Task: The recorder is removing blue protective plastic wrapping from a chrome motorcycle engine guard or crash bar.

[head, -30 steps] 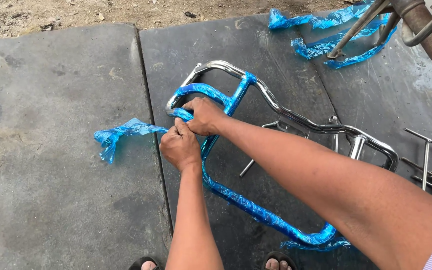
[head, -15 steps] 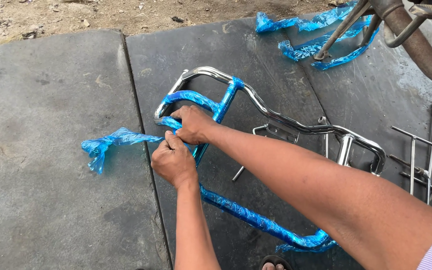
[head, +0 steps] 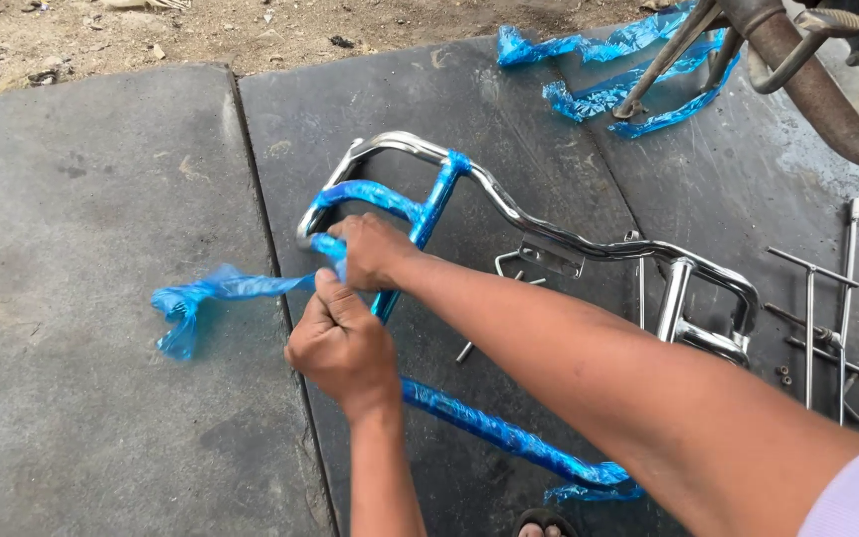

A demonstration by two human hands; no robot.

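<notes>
Risk: our left hand (head: pixel 342 343) fingers pinching blue plastic wrap strip (head: pixel 213 293), right hand (head: pixel 375 249) fingers clamped round bent chrome tube frame (head: pixel 549 234); hard tug may snap wrap, leaving shreds.

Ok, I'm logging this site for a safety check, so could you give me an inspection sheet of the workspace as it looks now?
Surface: grey concrete slabs with seams, dusty and stained.
Job's things: chrome tube frame lying flat, partly wrapped in blue plastic film; a loose strip of film trails off to the left.
Clutter: torn blue film scraps at the top; thin metal rods and small fittings on the right.
Grippers: left hand closed on the loose strip; right hand gripping the frame's wrapped bar.
Cables: nothing seen.
Surroundings: bare dirt beyond the slabs; rusty pipe and stand of a machine at top right; sandalled toes at the bottom edge.
</notes>
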